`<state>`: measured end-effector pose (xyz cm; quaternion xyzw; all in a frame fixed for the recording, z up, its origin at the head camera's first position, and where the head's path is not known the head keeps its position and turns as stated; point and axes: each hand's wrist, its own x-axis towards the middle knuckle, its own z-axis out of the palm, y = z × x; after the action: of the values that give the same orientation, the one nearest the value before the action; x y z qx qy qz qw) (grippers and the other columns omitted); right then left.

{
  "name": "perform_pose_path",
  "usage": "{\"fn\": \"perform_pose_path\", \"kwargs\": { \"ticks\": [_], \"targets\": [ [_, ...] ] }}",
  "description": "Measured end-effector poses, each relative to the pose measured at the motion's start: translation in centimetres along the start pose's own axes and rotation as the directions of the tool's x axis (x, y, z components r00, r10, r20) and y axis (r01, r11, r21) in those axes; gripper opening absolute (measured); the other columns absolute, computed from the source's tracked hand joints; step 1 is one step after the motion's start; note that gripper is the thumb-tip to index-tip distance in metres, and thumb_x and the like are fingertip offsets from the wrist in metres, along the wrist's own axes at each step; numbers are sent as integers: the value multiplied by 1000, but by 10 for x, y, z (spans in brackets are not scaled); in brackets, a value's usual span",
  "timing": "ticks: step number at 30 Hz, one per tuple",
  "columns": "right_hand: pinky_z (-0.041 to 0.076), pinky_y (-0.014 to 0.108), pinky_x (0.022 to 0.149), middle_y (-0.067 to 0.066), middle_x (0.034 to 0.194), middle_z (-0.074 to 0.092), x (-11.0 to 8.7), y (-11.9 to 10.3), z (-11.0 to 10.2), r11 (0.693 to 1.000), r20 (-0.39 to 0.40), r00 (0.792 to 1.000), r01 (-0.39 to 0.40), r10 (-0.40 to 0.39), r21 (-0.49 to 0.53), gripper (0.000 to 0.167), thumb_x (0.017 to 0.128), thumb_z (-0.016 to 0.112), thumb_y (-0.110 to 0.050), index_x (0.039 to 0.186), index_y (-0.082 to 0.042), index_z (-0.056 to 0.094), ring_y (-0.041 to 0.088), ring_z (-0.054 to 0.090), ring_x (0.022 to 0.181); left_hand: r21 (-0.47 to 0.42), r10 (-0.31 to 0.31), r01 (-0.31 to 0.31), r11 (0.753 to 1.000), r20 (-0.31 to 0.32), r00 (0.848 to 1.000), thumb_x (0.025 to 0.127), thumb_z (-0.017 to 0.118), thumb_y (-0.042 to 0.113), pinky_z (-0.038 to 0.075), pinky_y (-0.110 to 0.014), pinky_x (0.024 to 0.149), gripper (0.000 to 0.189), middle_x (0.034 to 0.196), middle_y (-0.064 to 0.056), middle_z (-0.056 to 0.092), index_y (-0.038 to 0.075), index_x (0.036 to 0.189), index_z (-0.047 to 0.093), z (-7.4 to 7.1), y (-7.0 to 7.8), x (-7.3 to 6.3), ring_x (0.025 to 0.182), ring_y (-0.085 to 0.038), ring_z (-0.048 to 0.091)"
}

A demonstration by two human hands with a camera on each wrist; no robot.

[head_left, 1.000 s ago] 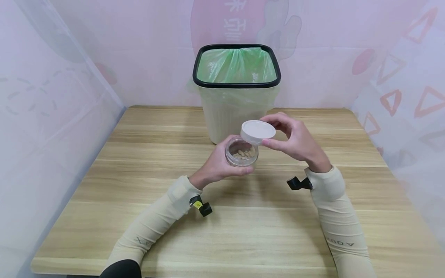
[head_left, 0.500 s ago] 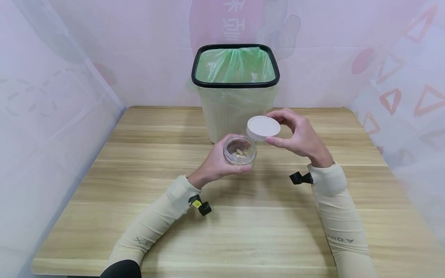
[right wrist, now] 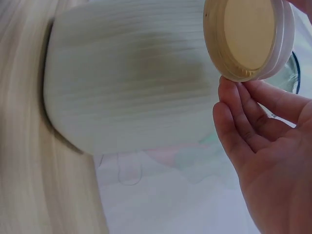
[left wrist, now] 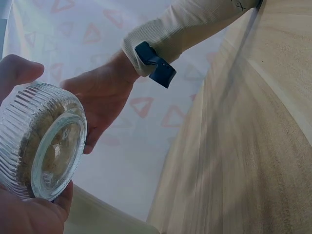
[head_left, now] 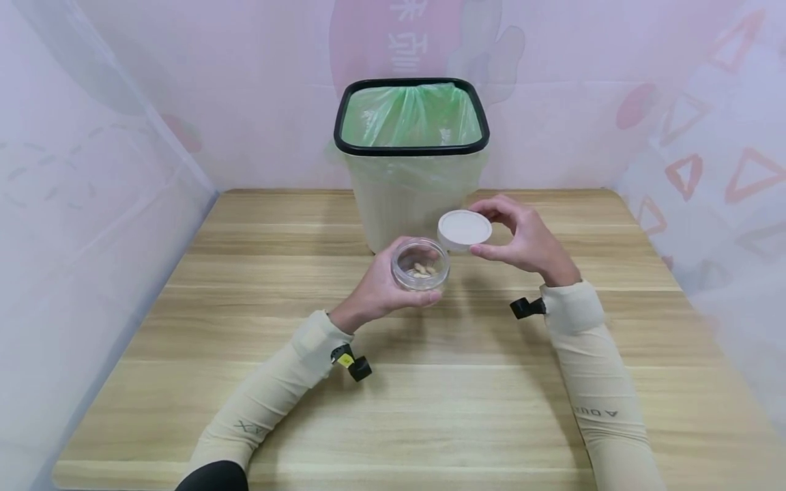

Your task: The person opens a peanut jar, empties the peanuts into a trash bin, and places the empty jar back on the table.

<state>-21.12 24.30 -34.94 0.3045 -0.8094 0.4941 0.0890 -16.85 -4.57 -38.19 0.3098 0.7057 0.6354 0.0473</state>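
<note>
My left hand (head_left: 393, 279) grips a clear ribbed glass jar (left wrist: 41, 136), its fingers and thumb wrapped round the sides. The mouth of the jar is uncovered, and several pale tan pieces that look like peanuts (head_left: 422, 270) lie at the bottom. Beside the jar's upper right rim, my right hand (head_left: 522, 239) pinches a round white lid (head_left: 464, 228) by its edge, between thumb and fingers. In the right wrist view the lid's hollow underside (right wrist: 248, 34) shows. Both hands are above the table, in front of the bin.
Behind the hands, a cream waste bin (head_left: 399, 198) with a black rim (head_left: 411, 151) and a green plastic liner (head_left: 417, 116) stands on the wooden table (head_left: 270, 273). Printed pale curtains (head_left: 258, 102) enclose the table at the back and sides.
The right hand has moved the lid a little rightward, from overlapping the jar's rim to beside it. The left hand has barely shifted, still holding the jar.
</note>
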Motion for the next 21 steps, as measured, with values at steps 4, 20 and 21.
{"fn": "perform_pose_path", "kwargs": {
  "ticks": [4, 20, 21],
  "targets": [
    [52, 15, 102, 9, 119, 69, 0, 8, 2, 1000, 18, 1000, -18, 18, 0, 57, 76, 91, 0, 129, -2, 69, 12, 64, 105, -4, -3, 3, 1000, 3, 1000, 74, 92, 7, 53, -31, 108, 71, 130, -11, 69, 6, 137, 58, -1, 0, -1, 121, -22, 65],
    [57, 50, 100, 9, 115, 72, 0, 44, 13, 973, 171, 974, -116, 151, -198, 59, 73, 96, -23, 124, -5, 71, 22, 67, 104, -11, -17, 17, 1000, -1, 1000, 75, 91, 4, 52, -31, 108, 69, 131, -10, 69, 7, 136, 59, -1, 4, -1, 121, -21, 64],
    [57, 50, 100, 9, 115, 73, 0, 45, 13, 970, 179, 971, -120, 159, -210, 59, 74, 96, -23, 124, -5, 71, 23, 68, 104, -11, -20, 20, 1000, 1, 1000, 75, 91, 4, 52, -31, 108, 69, 131, -10, 68, 7, 136, 59, -1, 4, -1, 122, -21, 64]
  ]
}}
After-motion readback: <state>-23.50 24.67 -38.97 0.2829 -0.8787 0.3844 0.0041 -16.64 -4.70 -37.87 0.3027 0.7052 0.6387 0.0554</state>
